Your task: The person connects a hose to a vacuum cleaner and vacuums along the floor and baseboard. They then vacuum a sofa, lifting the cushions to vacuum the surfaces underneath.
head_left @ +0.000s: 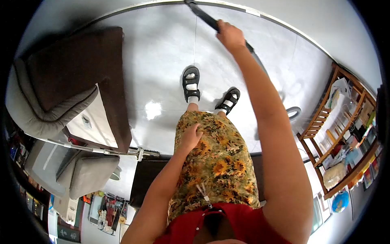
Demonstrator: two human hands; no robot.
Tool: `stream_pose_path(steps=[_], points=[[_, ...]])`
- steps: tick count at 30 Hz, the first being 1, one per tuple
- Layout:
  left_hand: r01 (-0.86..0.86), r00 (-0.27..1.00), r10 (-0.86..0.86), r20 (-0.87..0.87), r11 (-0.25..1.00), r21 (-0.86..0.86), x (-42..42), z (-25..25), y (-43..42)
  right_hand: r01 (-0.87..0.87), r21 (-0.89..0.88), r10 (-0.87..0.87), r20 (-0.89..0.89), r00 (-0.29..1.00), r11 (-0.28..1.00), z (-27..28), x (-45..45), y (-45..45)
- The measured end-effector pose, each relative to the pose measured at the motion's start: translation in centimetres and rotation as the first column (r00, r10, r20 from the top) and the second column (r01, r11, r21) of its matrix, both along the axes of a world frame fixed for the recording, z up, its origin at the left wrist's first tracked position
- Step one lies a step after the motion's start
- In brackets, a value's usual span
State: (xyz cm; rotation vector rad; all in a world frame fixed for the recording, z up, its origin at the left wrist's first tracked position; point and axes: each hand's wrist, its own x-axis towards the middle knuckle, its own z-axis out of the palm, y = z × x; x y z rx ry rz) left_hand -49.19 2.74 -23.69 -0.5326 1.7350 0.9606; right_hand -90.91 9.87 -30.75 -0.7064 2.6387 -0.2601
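Note:
My right hand (231, 34) is stretched forward, fingers wrapped around the black wand of a vacuum cleaner (207, 19). A grey ribbed hose (260, 63) runs back from the grip, partly behind my forearm. The wand's far end is by the wall at the top of the view. My left hand (191, 138) hangs in front of my flowered skirt (219, 154), holding nothing visible, its fingers loosely bent and apart. Below it on the floor are my feet in black sandals (191, 83).
A dark brown sofa (77, 69) with grey cushions stands at the left. On the right, a wooden rack (321, 122) holds bags and other items, and a loop of hose (293, 113) lies near it. A small globe (340, 202) is at the lower right. Glossy pale floor (158, 77) extends ahead to the wall.

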Motion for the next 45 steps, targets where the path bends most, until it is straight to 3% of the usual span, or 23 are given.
stream_pose_path(steps=[6,10,15,16,17,22,26,29,35,41,45], points=[[0.137,0.981,-0.147,-0.125,0.987,-0.086,3.6,2.7,0.3,0.109,0.139,-0.095,-0.106,0.990,0.984,1.3,-1.2,11.7],[0.169,0.955,-0.210,-0.208,0.965,-0.201,4.8,4.9,1.2,0.234,0.212,-0.217,-0.100,0.971,0.949,2.6,-0.8,12.9],[0.139,0.971,-0.176,-0.161,0.967,-0.214,3.6,5.3,1.4,0.134,-0.012,-0.134,-0.019,0.991,0.991,3.1,1.5,4.3],[0.144,0.973,-0.178,-0.150,0.966,-0.214,3.3,5.4,1.4,0.091,-0.017,-0.090,0.044,0.995,0.996,3.8,1.8,1.0],[0.129,0.976,-0.161,-0.144,0.969,-0.210,3.4,5.4,1.6,-0.017,-0.153,0.017,-0.003,1.000,0.988,3.7,2.1,-1.8],[0.022,0.991,-0.046,-0.129,0.984,-0.178,3.5,5.3,1.0,-0.079,-0.123,0.082,0.016,0.996,0.989,2.5,2.4,-14.9],[0.049,0.982,-0.092,-0.164,0.967,-0.249,4.0,5.4,1.4,-0.140,-0.138,0.143,0.014,0.990,0.981,-0.2,3.4,-19.7],[0.019,0.982,-0.062,-0.180,0.974,-0.228,4.7,5.0,1.4,-0.090,-0.113,0.089,-0.017,0.996,0.989,-0.6,2.8,-21.7],[-0.008,0.989,-0.025,-0.148,0.975,-0.220,3.7,5.8,1.1,-0.115,-0.118,0.121,0.047,0.992,0.986,1.0,0.4,-16.0],[-0.056,0.991,0.029,-0.129,0.976,-0.213,2.6,6.4,0.8,-0.026,-0.041,0.025,-0.015,1.000,0.999,3.0,-0.7,-5.5],[-0.093,0.992,0.074,-0.100,0.976,-0.195,1.6,6.7,0.3,0.021,0.034,-0.022,0.029,0.999,0.999,5.4,0.4,-6.5]])
